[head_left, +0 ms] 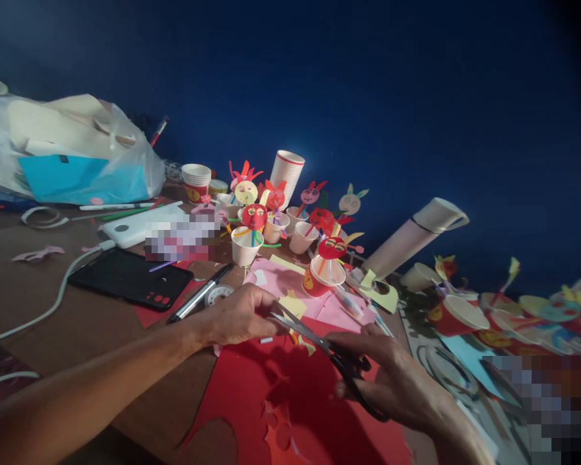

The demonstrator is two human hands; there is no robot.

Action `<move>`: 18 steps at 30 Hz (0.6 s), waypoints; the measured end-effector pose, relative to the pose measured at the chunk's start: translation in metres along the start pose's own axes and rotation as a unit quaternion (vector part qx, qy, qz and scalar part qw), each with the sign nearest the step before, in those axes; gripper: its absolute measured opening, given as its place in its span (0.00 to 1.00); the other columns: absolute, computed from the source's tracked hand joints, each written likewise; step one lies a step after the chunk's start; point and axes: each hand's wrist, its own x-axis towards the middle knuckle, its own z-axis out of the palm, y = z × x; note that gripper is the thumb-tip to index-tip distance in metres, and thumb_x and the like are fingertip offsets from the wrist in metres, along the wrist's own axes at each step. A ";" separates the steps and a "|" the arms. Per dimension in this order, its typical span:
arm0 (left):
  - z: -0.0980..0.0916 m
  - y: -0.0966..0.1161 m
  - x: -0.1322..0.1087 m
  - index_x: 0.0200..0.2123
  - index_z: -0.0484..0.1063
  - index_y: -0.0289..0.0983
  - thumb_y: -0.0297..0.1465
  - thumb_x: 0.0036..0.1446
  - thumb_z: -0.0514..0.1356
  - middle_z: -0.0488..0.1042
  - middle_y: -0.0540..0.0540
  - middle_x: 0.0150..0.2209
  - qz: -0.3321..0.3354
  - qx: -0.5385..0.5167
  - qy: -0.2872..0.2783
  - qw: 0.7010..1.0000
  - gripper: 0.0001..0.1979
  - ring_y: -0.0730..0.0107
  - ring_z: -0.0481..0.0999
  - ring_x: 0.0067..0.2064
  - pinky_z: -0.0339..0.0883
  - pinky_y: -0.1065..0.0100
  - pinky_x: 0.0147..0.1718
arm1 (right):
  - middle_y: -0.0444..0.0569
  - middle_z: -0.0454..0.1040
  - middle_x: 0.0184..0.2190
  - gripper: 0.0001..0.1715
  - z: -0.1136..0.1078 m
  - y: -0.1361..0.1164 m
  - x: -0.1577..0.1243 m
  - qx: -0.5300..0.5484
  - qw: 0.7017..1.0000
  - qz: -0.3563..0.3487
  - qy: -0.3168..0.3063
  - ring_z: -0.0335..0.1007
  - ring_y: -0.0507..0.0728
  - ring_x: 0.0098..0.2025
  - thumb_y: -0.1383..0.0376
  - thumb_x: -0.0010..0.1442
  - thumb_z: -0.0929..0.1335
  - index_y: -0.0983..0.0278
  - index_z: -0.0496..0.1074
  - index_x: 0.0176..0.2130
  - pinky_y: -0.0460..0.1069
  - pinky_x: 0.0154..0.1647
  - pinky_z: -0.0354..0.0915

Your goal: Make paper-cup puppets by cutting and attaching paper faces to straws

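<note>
My right hand (pixel 392 371) is closed round the black handles of a pair of scissors (pixel 314 336), whose blades point left and are slightly apart. The blade tips reach the fingers of my left hand (pixel 244 313), which are pinched together; what they hold is too small to make out. Just beyond the blades lies a yellow paper scrap (pixel 293 305), with another yellow bit beneath them. Under both hands spreads a red paper sheet (pixel 237 387) with a curved cut-out, and an orange paper offcut (pixel 277 429) rests on it.
Paper cups (pixel 246 247) with paper-face figures stand behind my hands, before a cup stack (pixel 288 171). To the left are a black phone case (pixel 130 279), a marker (pixel 201 294), a white power bank (pixel 135 223) with cable and a plastic bag (pixel 140 155). More cups (pixel 458 316) stand right.
</note>
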 end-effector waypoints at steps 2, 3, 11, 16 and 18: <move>0.000 -0.002 0.001 0.33 0.76 0.34 0.32 0.48 0.58 0.72 0.50 0.27 0.007 -0.001 -0.006 1.000 0.11 0.75 0.68 0.28 0.59 0.74 0.26 | 0.42 0.72 0.23 0.13 -0.001 -0.002 0.001 -0.003 1.000 -0.011 0.000 0.61 0.54 0.28 0.56 0.49 0.72 0.55 0.76 0.36 0.47 0.28 0.55; 0.000 -0.003 0.001 0.32 0.76 0.34 0.32 0.47 0.59 0.72 0.51 0.27 0.011 -0.003 -0.007 1.000 0.10 0.75 0.67 0.28 0.58 0.75 0.26 | 0.42 0.72 0.23 0.12 -0.001 -0.002 0.001 -0.005 1.000 -0.011 0.001 0.61 0.54 0.28 0.56 0.49 0.72 0.55 0.76 0.36 0.48 0.28 0.55; -0.001 -0.001 0.000 0.31 0.76 0.34 0.28 0.45 0.59 0.72 0.50 0.27 0.023 -0.035 -0.023 0.999 0.09 0.74 0.67 0.30 0.59 0.73 0.30 | 0.43 0.73 0.24 0.13 0.001 -0.002 0.000 -0.009 1.000 0.003 -0.018 0.61 0.55 0.29 0.55 0.49 0.72 0.55 0.75 0.36 0.48 0.31 0.56; -0.002 -0.001 0.000 0.31 0.76 0.34 0.30 0.47 0.59 0.71 0.50 0.27 0.029 -0.054 -0.031 0.998 0.08 0.74 0.67 0.29 0.60 0.73 0.31 | 0.43 0.73 0.25 0.19 0.002 0.000 -0.002 -0.019 1.000 0.001 0.001 0.62 0.55 0.29 0.54 0.47 0.73 0.53 0.75 0.40 0.48 0.30 0.57; -0.002 -0.004 0.000 0.32 0.76 0.34 0.31 0.47 0.60 0.71 0.50 0.27 0.027 -0.056 -0.033 0.998 0.09 0.75 0.67 0.28 0.60 0.73 0.30 | 0.43 0.73 0.25 0.20 0.002 0.002 -0.002 -0.016 1.000 0.002 0.009 0.62 0.56 0.29 0.54 0.46 0.73 0.52 0.75 0.42 0.48 0.29 0.58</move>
